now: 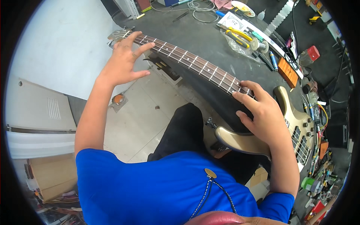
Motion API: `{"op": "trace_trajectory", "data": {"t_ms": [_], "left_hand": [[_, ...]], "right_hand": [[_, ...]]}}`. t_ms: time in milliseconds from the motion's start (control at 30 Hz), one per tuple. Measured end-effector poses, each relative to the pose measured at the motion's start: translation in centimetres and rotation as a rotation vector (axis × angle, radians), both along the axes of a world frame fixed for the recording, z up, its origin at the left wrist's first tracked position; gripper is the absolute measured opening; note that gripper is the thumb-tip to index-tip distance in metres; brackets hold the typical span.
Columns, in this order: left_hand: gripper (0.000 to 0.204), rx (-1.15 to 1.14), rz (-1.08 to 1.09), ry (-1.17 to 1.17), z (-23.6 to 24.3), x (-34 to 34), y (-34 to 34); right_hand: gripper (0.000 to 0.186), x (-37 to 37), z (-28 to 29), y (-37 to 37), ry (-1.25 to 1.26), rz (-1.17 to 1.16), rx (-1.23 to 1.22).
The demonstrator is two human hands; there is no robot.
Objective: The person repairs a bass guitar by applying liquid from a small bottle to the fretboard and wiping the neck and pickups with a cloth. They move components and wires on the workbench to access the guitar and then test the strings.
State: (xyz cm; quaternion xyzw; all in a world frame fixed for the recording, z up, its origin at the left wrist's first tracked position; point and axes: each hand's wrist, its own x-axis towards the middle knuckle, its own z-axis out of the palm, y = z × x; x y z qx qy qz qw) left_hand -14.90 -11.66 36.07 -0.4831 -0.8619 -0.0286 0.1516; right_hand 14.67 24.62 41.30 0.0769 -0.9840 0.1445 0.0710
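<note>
A bass guitar (pixel 198 63) lies slantwise across the edge of the dark workbench, its headstock (pixel 116 35) at the far left and its gold body (pixel 236 140) at the right. My left hand (pixel 123 62) is spread at the nut end, with fingertips on or just over the fretboard and the thumb stretched out apart from the neck. Near the body, my right hand (pixel 262 108) rests its fingertips on the upper frets, thumb held away below. Neither hand is closed round the neck. Strings run over the pickups (pixel 296 135), but they are hard to make out along the fretboard.
Yellow-handled pliers (pixel 240 35), a spool of wire (pixel 259 46) and an orange-brown wooden block (pixel 287 72) lie beyond the neck. Coiled cable (pixel 202 7) sits at the back. Many small tools crowd the right side. A grey cabinet (pixel 39 105) stands at the left.
</note>
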Motion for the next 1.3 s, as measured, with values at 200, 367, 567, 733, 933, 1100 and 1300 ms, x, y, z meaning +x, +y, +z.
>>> {"op": "trace_trajectory", "data": {"t_ms": [200, 367, 567, 733, 933, 1100, 1300], "left_hand": [[0.093, -0.006, -0.017, -0.004, 0.2, 0.0, -1.2], [0.09, -0.015, -0.046, -0.045, 1.5, 0.0, 0.4], [0.089, -0.011, 0.017, -0.062, 1.6, 0.7, 0.9], [0.081, 0.034, 0.105, -0.028, -0.3, 1.7, 1.4], [0.069, 0.363, -0.092, -0.164, 0.2, 7.3, 8.4], [0.058, 0.512, -0.355, -0.254, 1.4, 12.6, 16.4], [0.044, 0.382, -0.601, -0.247, 2.1, 17.8, 21.9]], "right_hand": [[0.049, -0.2, -0.1, -0.4, 0.002, 0.016, -0.003], [0.047, 0.6, 0.0, 0.2, -0.022, -0.071, -0.028], [0.047, 2.5, 0.0, 1.3, 0.105, 0.048, 0.118], [0.027, 10.7, 4.4, 4.7, 0.394, -0.096, -0.232], [0.026, 20.1, 0.0, 10.8, 0.345, -0.551, -0.396], [0.019, 18.4, -2.6, 10.1, 0.311, -0.538, -0.216], [0.01, 17.8, -3.7, 10.0, 0.352, -0.499, -0.128]]}}
